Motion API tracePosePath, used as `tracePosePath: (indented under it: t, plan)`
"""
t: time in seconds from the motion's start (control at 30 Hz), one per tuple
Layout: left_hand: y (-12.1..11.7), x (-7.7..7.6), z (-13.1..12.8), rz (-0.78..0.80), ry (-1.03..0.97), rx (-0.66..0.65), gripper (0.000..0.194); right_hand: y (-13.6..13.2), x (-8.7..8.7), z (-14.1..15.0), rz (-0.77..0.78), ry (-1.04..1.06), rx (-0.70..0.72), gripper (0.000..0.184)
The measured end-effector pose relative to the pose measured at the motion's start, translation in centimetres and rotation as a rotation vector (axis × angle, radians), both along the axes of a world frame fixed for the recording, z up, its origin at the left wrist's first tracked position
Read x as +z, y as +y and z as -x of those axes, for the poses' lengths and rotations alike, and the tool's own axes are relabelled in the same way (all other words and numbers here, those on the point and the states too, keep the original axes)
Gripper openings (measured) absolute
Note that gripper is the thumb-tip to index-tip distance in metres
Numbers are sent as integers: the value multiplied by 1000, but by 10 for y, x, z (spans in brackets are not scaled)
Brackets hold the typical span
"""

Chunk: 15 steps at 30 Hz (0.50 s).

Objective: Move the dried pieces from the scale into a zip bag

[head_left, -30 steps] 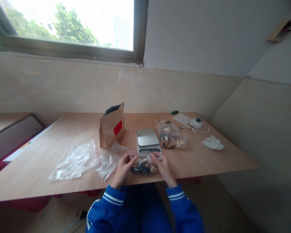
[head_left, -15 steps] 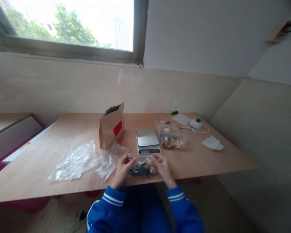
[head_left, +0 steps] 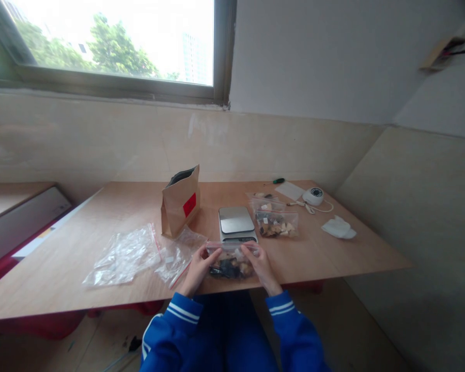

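Note:
Near the table's front edge I hold a clear zip bag (head_left: 231, 268) by its top strip. Dark and tan dried pieces lie in its lower part. My left hand (head_left: 200, 264) pinches the left end of the strip, and my right hand (head_left: 258, 261) pinches the right end, thumbs toward me. Just behind the bag stands a kitchen scale (head_left: 236, 221) with a bare metal plate; the bag's top covers part of its display. Whether the bag's strip is sealed, I cannot tell.
Left of the scale stands a brown paper pouch (head_left: 181, 205) with a red label. Clear plastic bags (head_left: 126, 256) lie flat at the left. Filled zip bags (head_left: 278, 224), a white dome camera (head_left: 313, 196), a green screwdriver (head_left: 279, 181) and crumpled white tissue (head_left: 338, 228) lie to the right.
The bag's top strip has come up slightly and now hides more of the scale's display. Both hands keep their pinch, with the left thumb a little further right. The view has shifted slightly.

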<state>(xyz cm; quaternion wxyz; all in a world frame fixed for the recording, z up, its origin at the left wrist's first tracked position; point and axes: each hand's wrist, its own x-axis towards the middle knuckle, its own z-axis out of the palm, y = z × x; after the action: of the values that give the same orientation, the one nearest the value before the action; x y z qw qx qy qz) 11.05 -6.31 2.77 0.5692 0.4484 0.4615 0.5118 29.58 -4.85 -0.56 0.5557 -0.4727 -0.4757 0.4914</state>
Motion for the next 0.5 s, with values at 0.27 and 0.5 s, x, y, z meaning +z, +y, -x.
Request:
tracePosePath:
  t: [0.27,0.5]
  plan:
    - [1,-15,7,-8,-1,17,35,5,10,13,80,25,110,37]
    - [4,-23,9,12,-40,79,35,8,3,26,-61,-81,-12,31]
